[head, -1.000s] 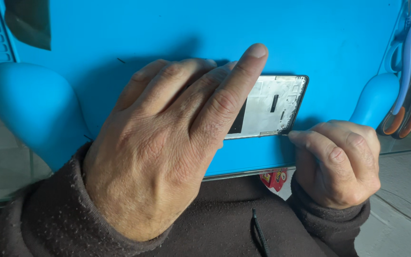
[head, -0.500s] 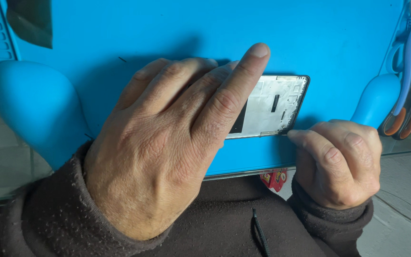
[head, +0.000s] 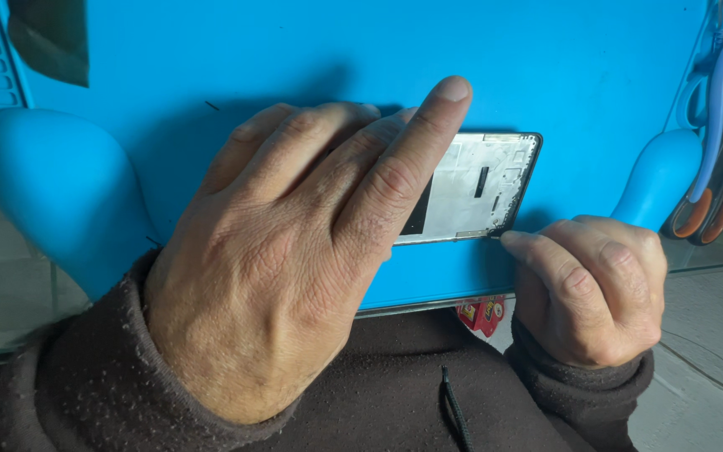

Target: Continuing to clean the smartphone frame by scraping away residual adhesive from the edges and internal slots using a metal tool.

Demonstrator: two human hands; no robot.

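The blue work mat (head: 311, 59) covers the desk, and on it lies a stripped phone frame (head: 483, 188), pinned flat under the left hand (head: 294, 268), whose grip is spread with the forefinger lifted. The right hand (head: 592, 289) is clenched, its fingertip (head: 512, 241) pressed at the frame's near corner; any tool there is hidden. Pushing too hard could bend the thin edge or let the frame skid.

One cam only, head-worn, looking steeply down and fwd over the dark sweater (head: 395, 402) at a blue mat (head: 311, 59). Very close: left hand (head: 294, 259) fills mid-frame, right hand (head: 596, 289) lower right. No 2nd view to overlap.
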